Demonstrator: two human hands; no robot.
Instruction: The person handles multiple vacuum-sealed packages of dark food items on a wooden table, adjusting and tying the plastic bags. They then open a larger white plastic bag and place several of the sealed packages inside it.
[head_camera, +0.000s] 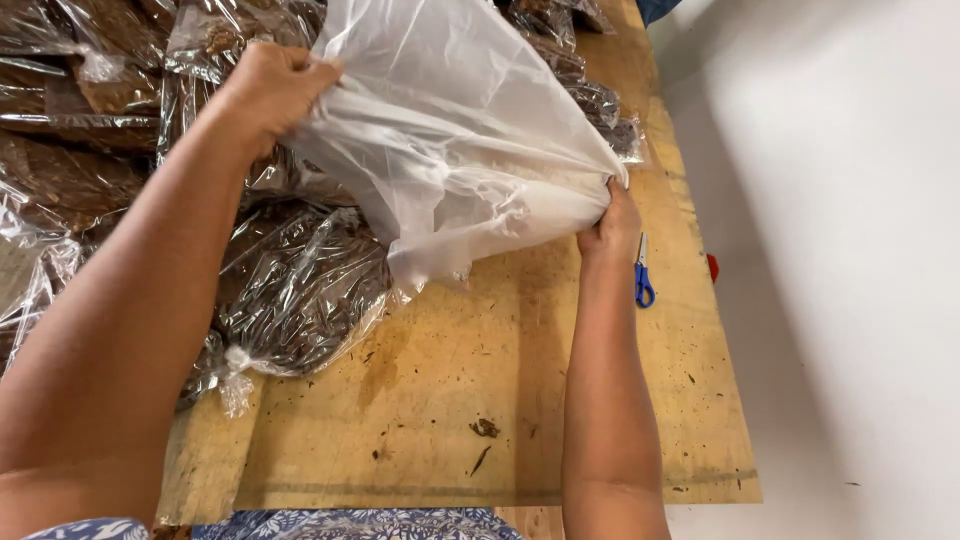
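Milky white, see-through bag (450, 130) at upper centre; dark brown packets (300, 290) in clear wrap at left; tan, dark-flecked counter (450, 400); blue-handled scissors (643, 275) at right; blue floral cloth (350, 523) at bottom.

Large milky plastic bag (450, 130), crumpled, held up over the table. Left of it, heaped clear bags (295, 290) of dark brown stuff, ends tied. No labels visible.

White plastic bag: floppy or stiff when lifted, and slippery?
Likely floppy: the bag sags and creases between the left hand and right hand. Probably light; thin film. Possibly slippery, since both hands bunch it.
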